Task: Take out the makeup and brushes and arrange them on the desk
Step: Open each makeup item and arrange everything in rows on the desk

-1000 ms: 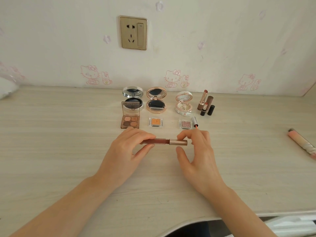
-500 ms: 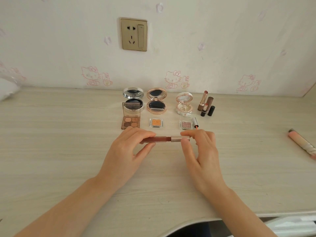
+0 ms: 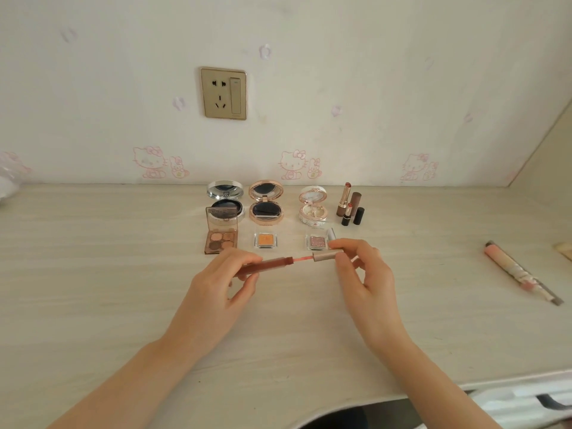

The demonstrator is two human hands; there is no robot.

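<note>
My left hand (image 3: 216, 289) pinches the brown tube of a lip gloss (image 3: 274, 263). My right hand (image 3: 363, 274) pinches its rose-gold cap (image 3: 325, 256), pulled a little off the tube, with the pink wand (image 3: 303, 259) showing between them. Behind the hands the makeup stands in rows: a silver compact (image 3: 225, 196), a rose-gold compact (image 3: 266, 201), a white compact (image 3: 313, 205), an eyeshadow palette (image 3: 221, 235), an orange single shadow (image 3: 265, 239), a pink glitter shadow (image 3: 317, 242) and open lipsticks (image 3: 349, 204).
A pink pen-like tube (image 3: 510, 270) lies at the right of the pale wooden desk (image 3: 93, 289). A wall socket (image 3: 223, 93) sits above the makeup. The desk's front edge curves in near my body, with a white object (image 3: 526, 400) below it.
My right hand has drawn the cap to the right, off the tube, so the pink wand now shows. The left hand holds the tube in nearly the same place.
</note>
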